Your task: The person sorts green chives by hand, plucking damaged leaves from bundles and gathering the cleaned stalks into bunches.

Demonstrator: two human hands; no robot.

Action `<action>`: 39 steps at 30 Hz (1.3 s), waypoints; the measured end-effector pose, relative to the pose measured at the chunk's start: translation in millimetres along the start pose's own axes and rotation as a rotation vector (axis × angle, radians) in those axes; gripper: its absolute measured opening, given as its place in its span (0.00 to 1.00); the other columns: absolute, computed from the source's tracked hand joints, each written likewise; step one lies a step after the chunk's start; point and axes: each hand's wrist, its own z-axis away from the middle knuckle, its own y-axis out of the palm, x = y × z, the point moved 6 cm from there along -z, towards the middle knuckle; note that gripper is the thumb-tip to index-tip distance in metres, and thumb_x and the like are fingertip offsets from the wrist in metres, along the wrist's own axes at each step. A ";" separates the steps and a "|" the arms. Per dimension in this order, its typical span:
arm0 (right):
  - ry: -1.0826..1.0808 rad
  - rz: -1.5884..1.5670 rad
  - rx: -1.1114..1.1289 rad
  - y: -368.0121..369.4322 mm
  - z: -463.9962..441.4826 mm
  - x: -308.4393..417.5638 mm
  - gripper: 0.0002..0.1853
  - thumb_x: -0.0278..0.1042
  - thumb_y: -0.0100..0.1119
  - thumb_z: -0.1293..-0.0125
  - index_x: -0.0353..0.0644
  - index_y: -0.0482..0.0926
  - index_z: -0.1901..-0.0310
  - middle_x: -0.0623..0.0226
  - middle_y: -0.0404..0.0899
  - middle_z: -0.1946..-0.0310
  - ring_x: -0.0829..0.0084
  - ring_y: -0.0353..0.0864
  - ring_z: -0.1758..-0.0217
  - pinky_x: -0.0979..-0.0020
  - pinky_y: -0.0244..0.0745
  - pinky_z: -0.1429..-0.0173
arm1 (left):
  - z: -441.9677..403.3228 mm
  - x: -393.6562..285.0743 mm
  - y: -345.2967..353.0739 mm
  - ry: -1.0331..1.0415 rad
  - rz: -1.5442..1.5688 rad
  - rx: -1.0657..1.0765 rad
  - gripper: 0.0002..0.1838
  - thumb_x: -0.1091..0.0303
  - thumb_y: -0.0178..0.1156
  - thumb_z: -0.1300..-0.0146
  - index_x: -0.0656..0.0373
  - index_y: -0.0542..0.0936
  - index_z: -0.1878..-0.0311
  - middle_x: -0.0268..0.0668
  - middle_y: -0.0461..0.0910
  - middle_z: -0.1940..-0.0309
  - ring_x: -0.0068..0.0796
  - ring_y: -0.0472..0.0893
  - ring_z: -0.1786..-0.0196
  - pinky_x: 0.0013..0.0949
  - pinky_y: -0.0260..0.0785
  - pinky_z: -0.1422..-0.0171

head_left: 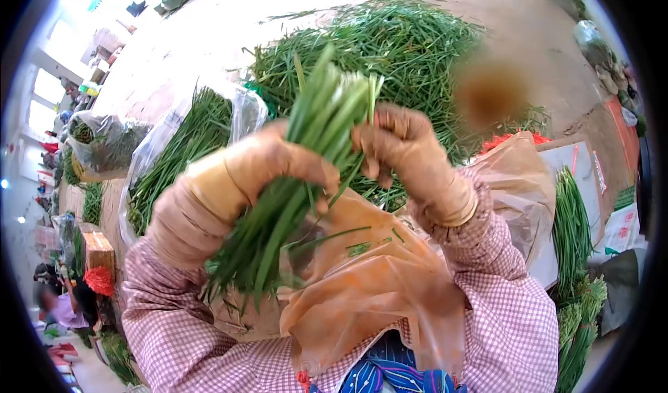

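Note:
My left hand [296,158], in a tan glove, is wrapped round a thick bunch of garlic chives [323,118]. Their pale cut ends point up and away, while the green leaves hang down toward my lap. On the bunch's right side, my right hand [400,142], gloved too, has its fingers curled and pinched at a thin chive stalk [373,100]. Its fingertips are partly hidden. Beneath both hands, a brownish plastic sheet [376,274] covers my lap, with a few loose leaf bits on it.
A large heap of loose chives [403,41] lies ahead on the floor. To the left stands a clear plastic bag [247,111] of chives. Tied chives [572,233] lie on the right, near red string [497,142]. A person [66,302] is at far left.

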 end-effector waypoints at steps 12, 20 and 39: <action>0.051 0.072 -0.078 -10.3 51.6 -104.2 0.13 0.34 0.63 0.37 0.36 0.73 0.57 0.70 0.76 0.69 0.83 0.74 0.74 0.81 0.75 0.70 | -24.5 129.4 41.8 -0.109 0.718 0.124 0.29 0.63 0.57 0.45 0.62 0.68 0.39 0.46 0.78 0.51 0.36 0.81 0.57 0.33 0.75 0.49; -0.277 -0.058 -0.027 -68.5 3.3 -47.3 0.29 0.51 0.47 0.29 0.42 0.62 0.34 0.62 0.73 0.45 0.71 0.72 0.43 0.68 0.68 0.46 | -21.2 117.4 57.1 -0.107 0.755 0.131 0.30 0.64 0.59 0.45 0.63 0.68 0.39 0.41 0.77 0.56 0.29 0.79 0.60 0.30 0.73 0.51; -0.286 -0.008 -0.023 -72.1 -6.0 -40.7 0.28 0.54 0.48 0.30 0.38 0.70 0.40 0.63 0.76 0.46 0.73 0.73 0.42 0.70 0.65 0.37 | -27.7 134.0 54.0 -0.114 0.854 0.158 0.28 0.63 0.58 0.41 0.62 0.68 0.38 0.44 0.78 0.53 0.32 0.81 0.59 0.30 0.76 0.51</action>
